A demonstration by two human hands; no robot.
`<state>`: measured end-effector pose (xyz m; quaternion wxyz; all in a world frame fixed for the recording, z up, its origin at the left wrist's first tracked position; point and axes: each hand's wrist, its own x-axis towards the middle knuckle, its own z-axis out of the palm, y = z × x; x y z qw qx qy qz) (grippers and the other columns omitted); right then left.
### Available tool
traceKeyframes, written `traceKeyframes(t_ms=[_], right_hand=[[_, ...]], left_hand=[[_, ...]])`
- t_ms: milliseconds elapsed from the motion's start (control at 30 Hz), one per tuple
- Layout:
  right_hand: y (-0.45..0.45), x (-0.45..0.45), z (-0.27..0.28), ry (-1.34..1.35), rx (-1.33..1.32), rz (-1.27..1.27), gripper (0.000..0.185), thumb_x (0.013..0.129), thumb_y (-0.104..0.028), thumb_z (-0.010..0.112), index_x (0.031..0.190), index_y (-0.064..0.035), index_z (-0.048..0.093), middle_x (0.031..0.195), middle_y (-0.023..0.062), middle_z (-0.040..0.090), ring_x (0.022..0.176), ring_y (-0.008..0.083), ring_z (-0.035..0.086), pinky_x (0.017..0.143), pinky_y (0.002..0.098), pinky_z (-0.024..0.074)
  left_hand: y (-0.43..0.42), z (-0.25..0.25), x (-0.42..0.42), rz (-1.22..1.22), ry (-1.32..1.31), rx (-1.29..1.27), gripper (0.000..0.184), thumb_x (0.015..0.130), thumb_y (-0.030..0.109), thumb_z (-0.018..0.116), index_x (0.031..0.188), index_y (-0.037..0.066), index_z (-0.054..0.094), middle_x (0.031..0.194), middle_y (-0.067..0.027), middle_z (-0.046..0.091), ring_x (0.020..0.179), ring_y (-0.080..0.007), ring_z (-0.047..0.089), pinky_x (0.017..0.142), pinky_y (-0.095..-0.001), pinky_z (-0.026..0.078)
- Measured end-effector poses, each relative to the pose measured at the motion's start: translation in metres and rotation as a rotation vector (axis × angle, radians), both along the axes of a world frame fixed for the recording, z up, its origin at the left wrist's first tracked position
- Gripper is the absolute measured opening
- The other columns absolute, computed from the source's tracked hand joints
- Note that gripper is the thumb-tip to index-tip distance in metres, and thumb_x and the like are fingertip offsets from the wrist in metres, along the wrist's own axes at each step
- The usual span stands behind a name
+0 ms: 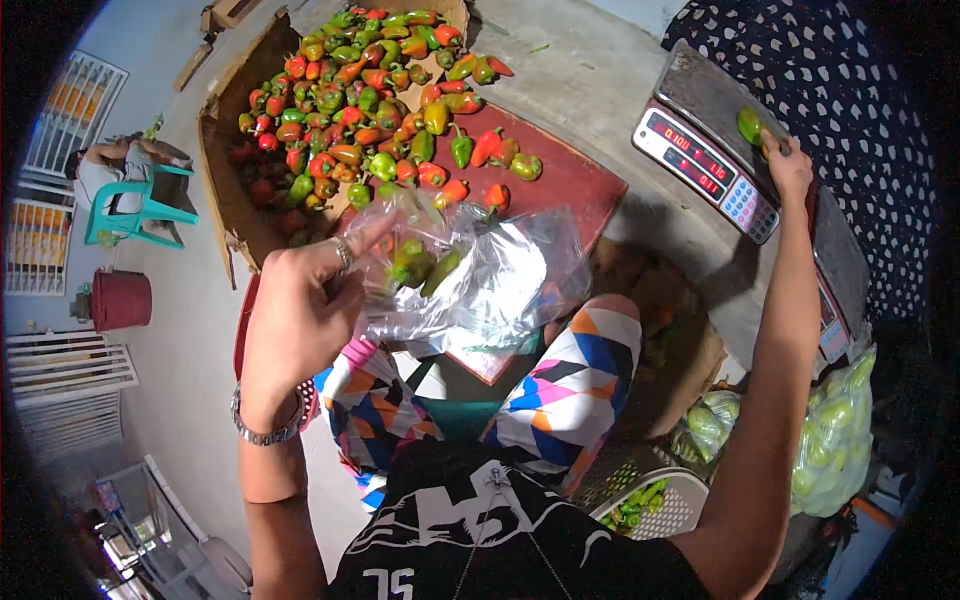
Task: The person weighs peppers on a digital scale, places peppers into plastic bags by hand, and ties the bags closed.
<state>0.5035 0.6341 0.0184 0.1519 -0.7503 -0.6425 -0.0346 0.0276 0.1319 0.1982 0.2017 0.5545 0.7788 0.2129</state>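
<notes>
My left hand (305,305), with a ring and a metal watch, has its fingers bent at the near side of a clear plastic bag (480,290) and grips its edge. A few green peppers (412,264) show inside the bag, which lies over my lap and the red board's near edge. Out to the right, my right hand (788,168) has its fingertips on a green pepper (750,126) at the metal plate of a digital scale (700,165). Red digits are lit on the scale's display. Whether the pepper touches the plate, I cannot tell.
Red and green peppers (350,110) are heaped in a torn cardboard box (222,190) and spill onto a red board (570,185). A second scale (840,260), a bag of green produce (835,440) and a basket (685,500) stand at right. A teal chair (150,205) is far left.
</notes>
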Motion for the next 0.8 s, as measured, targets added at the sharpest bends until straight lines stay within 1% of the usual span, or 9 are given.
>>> traceKeyframes(t_ms=[67,200,400,500,567,600,633,667,800], right_hand=[[0.021,-0.004,-0.009,0.076,-0.056,-0.042,0.091,0.079,-0.083,0.06,0.149,-0.0256,0.057,0.15,0.0196,0.056,0.142,0.038,0.049,0.118,0.048,0.0361],[0.044,-0.033,-0.013,0.014,-0.152,0.084,0.101,0.076,-0.084,0.064,0.153,-0.0206,0.051,0.153,0.0205,0.053,0.144,0.0371,0.047,0.118,0.0468,0.0368],[0.028,-0.065,0.002,-0.021,-0.225,0.091,0.094,0.077,-0.069,0.073,0.151,-0.0134,0.053,0.151,0.0199,0.055,0.14,0.038,0.052,0.115,0.047,0.0415],[-0.007,-0.095,0.019,0.069,-0.123,0.153,0.081,0.08,-0.058,0.076,0.144,-0.012,0.058,0.14,0.0202,0.064,0.126,0.0366,0.063,0.102,0.0462,0.0527],[-0.04,-0.123,0.019,0.86,-0.154,0.364,0.066,0.084,-0.052,0.076,0.136,-0.0131,0.061,0.124,0.016,0.07,0.105,0.031,0.072,0.08,0.0415,0.0595],[-0.096,-0.15,0.05,1.234,-0.355,0.332,0.053,0.091,-0.044,0.074,0.128,-0.0089,0.061,0.111,0.0121,0.07,0.091,0.026,0.072,0.067,0.0377,0.06],[-0.123,-0.152,0.05,1.786,-0.785,0.565,0.049,0.097,-0.04,0.067,0.127,-0.0022,0.059,0.112,0.0144,0.071,0.096,0.0283,0.072,0.075,0.0406,0.0616],[-0.188,-0.178,0.068,2.121,-0.881,0.611,0.045,0.1,-0.035,0.062,0.125,0.0027,0.06,0.112,0.016,0.071,0.098,0.0296,0.071,0.084,0.0439,0.0611],[-0.352,-0.219,0.083,2.276,-1.09,0.634,0.047,0.105,-0.037,0.05,0.129,0.0015,0.06,0.122,0.0195,0.07,0.101,0.032,0.07,0.09,0.0473,0.0578]], left_hand=[[-0.002,-0.001,0.002,0.015,-0.012,-0.046,0.061,0.081,-0.013,0.059,0.136,0.009,0.068,0.07,-0.0148,0.057,0.069,-0.0082,0.042,0.064,-0.0291,0.046],[-0.003,0.004,0.005,0.035,-0.001,-0.141,0.062,0.081,-0.013,0.06,0.137,0.012,0.068,0.072,-0.0136,0.058,0.068,-0.0101,0.047,0.066,-0.0302,0.048],[-0.003,-0.005,0.003,-0.023,0.004,-0.057,0.064,0.079,-0.011,0.061,0.137,0.014,0.068,0.079,-0.0236,0.063,0.064,-0.0274,0.06,0.068,-0.0333,0.049],[0.002,-0.005,0.005,-0.03,0.013,-0.078,0.063,0.077,-0.009,0.062,0.136,0.012,0.068,0.079,-0.0245,0.061,0.065,-0.0362,0.061,0.067,-0.0371,0.05],[0.001,-0.017,0.0,-0.1,0.096,0.039,0.062,0.076,-0.006,0.062,0.136,0.01,0.067,0.076,-0.0247,0.057,0.065,-0.0381,0.06,0.065,-0.041,0.049],[0.001,-0.023,-0.002,-0.111,0.11,0.044,0.06,0.076,-0.006,0.061,0.133,0.008,0.068,0.079,-0.0249,0.06,0.068,-0.0396,0.062,0.067,-0.044,0.05],[0.005,-0.029,-0.001,-0.127,0.122,0.053,0.057,0.075,-0.006,0.06,0.131,0.006,0.068,0.082,-0.0251,0.063,0.071,-0.0411,0.064,0.069,-0.047,0.052],[0.006,-0.035,0.002,-0.149,0.128,0.055,0.055,0.075,-0.006,0.058,0.128,0.003,0.068,0.084,-0.0253,0.066,0.074,-0.0425,0.066,0.071,-0.0501,0.053],[0.002,-0.072,0.017,-0.159,0.094,0.103,0.047,0.072,-0.006,0.062,0.118,-0.002,0.069,0.088,-0.026,0.067,0.083,-0.0438,0.068,0.077,-0.0519,0.055]])
